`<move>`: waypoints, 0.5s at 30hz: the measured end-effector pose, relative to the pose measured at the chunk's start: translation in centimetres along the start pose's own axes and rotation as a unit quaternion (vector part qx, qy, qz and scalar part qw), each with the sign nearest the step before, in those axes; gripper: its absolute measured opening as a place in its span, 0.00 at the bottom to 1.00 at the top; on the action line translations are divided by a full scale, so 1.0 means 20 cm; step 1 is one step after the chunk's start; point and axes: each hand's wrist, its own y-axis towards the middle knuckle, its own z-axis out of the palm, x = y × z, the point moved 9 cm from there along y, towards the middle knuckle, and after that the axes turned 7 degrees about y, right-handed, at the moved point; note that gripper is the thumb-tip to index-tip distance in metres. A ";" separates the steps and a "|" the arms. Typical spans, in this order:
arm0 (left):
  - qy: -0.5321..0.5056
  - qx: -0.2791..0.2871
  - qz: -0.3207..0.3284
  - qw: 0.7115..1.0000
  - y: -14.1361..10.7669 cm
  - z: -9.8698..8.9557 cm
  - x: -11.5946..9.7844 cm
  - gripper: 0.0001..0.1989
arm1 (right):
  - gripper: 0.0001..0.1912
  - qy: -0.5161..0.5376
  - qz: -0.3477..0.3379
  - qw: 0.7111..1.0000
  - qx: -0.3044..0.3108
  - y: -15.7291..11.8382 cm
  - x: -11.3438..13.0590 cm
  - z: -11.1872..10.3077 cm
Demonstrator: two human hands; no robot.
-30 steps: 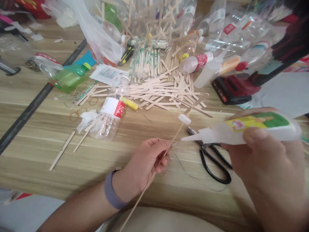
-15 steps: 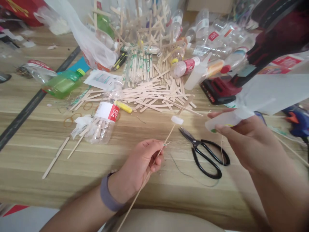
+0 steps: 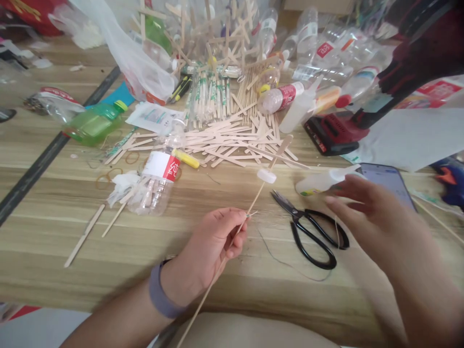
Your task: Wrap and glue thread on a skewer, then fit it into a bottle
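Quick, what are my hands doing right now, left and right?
Left hand: closed, holding the thin wooden stick.
Right hand: open, by the nozzled bottle; whether it touches it can't be told.

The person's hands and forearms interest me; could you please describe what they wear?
The left hand is bare, with a plain greyish-purple band around its wrist. The right hand is blurred but also looks bare. No glove or sleeve shows.

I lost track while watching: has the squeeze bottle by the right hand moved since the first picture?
Yes. Judged against the scissors, the squeeze bottle went from partly covering them to lying beyond them, its nozzle turned from leftward to rightward.
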 end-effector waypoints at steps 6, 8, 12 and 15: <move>0.008 0.018 0.008 1.000 0.00 0.03 0.01 0.10 | 0.09 0.038 -0.173 0.984 -0.006 -0.27 0.34 -0.02; 0.024 0.031 0.011 0.999 -0.01 0.04 0.02 0.10 | 0.13 0.111 -0.187 0.970 0.112 -0.29 0.42 0.15; 0.041 0.046 0.025 0.998 -0.03 0.05 0.00 0.10 | 0.12 0.227 -0.103 0.932 0.263 -0.30 0.44 0.39; 0.043 0.038 0.032 0.998 -0.03 0.03 -0.01 0.09 | 0.07 0.221 -0.094 0.939 0.246 -0.30 0.43 0.39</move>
